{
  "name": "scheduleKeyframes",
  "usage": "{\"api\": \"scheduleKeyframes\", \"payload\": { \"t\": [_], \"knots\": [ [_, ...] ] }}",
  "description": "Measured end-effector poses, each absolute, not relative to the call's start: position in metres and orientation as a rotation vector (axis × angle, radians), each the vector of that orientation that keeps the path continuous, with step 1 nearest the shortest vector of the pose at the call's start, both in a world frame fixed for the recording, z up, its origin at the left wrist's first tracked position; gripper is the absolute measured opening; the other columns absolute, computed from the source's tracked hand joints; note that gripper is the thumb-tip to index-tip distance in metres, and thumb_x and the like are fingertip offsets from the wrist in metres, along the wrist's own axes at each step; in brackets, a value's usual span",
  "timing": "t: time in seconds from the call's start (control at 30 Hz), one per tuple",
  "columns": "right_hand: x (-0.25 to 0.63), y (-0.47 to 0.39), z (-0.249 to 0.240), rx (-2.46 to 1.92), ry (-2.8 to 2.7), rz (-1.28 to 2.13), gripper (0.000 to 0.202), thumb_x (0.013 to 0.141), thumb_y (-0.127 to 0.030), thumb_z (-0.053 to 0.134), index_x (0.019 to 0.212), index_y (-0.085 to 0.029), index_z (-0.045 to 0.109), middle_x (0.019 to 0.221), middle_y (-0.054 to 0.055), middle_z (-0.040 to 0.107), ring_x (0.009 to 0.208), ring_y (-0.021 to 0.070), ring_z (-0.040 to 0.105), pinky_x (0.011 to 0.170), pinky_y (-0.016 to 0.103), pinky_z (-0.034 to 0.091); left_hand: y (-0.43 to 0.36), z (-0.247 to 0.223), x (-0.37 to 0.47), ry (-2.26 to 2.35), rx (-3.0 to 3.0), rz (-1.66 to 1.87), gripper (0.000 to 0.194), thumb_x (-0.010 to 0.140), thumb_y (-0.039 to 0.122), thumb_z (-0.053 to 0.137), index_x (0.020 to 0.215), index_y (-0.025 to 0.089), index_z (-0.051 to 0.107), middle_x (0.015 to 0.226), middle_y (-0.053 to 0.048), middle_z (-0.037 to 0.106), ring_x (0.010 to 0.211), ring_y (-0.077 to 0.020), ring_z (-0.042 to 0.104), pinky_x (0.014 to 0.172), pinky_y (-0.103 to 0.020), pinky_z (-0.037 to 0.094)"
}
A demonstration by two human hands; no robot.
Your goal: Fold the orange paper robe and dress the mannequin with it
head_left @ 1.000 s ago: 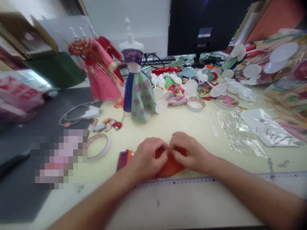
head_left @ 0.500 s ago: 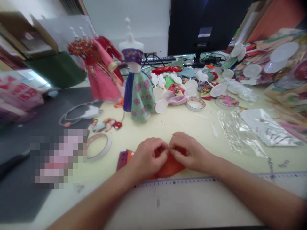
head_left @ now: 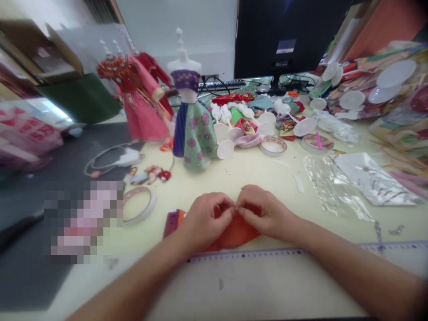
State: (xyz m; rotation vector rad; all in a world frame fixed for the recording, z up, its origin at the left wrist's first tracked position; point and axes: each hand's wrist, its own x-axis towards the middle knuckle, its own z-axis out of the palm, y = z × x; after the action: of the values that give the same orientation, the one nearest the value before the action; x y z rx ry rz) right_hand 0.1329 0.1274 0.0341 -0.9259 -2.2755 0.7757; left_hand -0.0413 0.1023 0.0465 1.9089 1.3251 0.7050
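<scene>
A piece of orange fabric [head_left: 236, 234] lies on the table in front of me, with a purple patterned part [head_left: 171, 222] sticking out to the left. Both hands meet at the fabric's upper edge, fingertips almost touching. Thumb and finger of my left hand [head_left: 209, 218] are closed in a pinch on the orange fabric. My right hand [head_left: 265, 211] pinches the same edge from the other side. Whatever small detail sits between the fingertips is hidden. A white ruler [head_left: 244, 255] runs along the table just below the fabric.
Beyond the hands stands a doll form in a purple top and green flowered skirt [head_left: 200, 129]. Tape rolls [head_left: 152, 205] lie around, one to the left. Clear plastic bags [head_left: 368, 178] are at right; a pile of dressed forms [head_left: 247, 127] and a monitor [head_left: 277, 40] stand behind.
Both hands keep their pinch on the orange fabric, nearly still. The whole view has shifted very slightly.
</scene>
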Motion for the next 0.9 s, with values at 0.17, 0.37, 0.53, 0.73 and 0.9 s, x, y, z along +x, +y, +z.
{"api": "scheduleKeyframes", "payload": {
  "t": [0.17, 0.37, 0.53, 0.73, 0.9],
  "knots": [
    [0.1335, 0.1277, 0.0331, -0.928, -2.257, 0.793, 0.011, 0.076, -0.016, 0.046, 0.067, -0.017, 0.051, 0.065, 0.002, 0.051, 0.065, 0.0142, 0.046, 0.063, 0.028, 0.038, 0.1031, 0.0465, -0.0409, 1.332, 1.907, 0.710, 0.012, 0.075, 0.014, 0.048, 0.072, 0.018, 0.058, 0.069, 0.003, 0.061, 0.066, -0.0097, 0.054, 0.063, -0.021, 0.042],
    [0.1339, 0.1276, 0.0335, -0.926, -2.230, 0.799, 0.011, 0.077, -0.017, 0.047, 0.067, -0.017, 0.051, 0.064, 0.001, 0.051, 0.064, 0.0138, 0.046, 0.063, 0.028, 0.039, 0.1039, 0.0475, -0.0416, 1.328, 1.913, 0.706, 0.011, 0.075, 0.014, 0.049, 0.073, 0.018, 0.059, 0.070, 0.002, 0.062, 0.066, -0.0096, 0.054, 0.064, -0.021, 0.041],
    [0.1339, 0.1284, 0.0332, -0.923, -2.227, 0.811, 0.011, 0.076, -0.017, 0.047, 0.067, -0.017, 0.052, 0.065, 0.001, 0.051, 0.065, 0.0139, 0.047, 0.063, 0.028, 0.039, 0.1042, 0.0479, -0.0423, 1.328, 1.926, 0.700, 0.012, 0.076, 0.015, 0.049, 0.073, 0.018, 0.060, 0.071, 0.002, 0.063, 0.067, -0.0098, 0.055, 0.066, -0.021, 0.041],
    [0.1337, 0.1279, 0.0326, -0.924, -2.232, 0.807, 0.011, 0.077, -0.017, 0.046, 0.066, -0.017, 0.051, 0.064, 0.001, 0.050, 0.065, 0.0138, 0.046, 0.063, 0.027, 0.038, 0.1038, 0.0483, -0.0430, 1.332, 1.935, 0.695, 0.011, 0.076, 0.017, 0.050, 0.073, 0.019, 0.060, 0.072, 0.002, 0.064, 0.069, -0.0104, 0.055, 0.067, -0.022, 0.041],
    [0.1333, 0.1278, 0.0330, -0.918, -2.237, 0.794, 0.012, 0.077, -0.018, 0.047, 0.066, -0.017, 0.052, 0.064, 0.001, 0.051, 0.064, 0.0138, 0.046, 0.063, 0.028, 0.038, 0.1038, 0.0485, -0.0427, 1.329, 1.910, 0.691, 0.012, 0.076, 0.017, 0.049, 0.072, 0.018, 0.060, 0.071, 0.002, 0.063, 0.069, -0.0104, 0.055, 0.066, -0.022, 0.042]
  ]
}}
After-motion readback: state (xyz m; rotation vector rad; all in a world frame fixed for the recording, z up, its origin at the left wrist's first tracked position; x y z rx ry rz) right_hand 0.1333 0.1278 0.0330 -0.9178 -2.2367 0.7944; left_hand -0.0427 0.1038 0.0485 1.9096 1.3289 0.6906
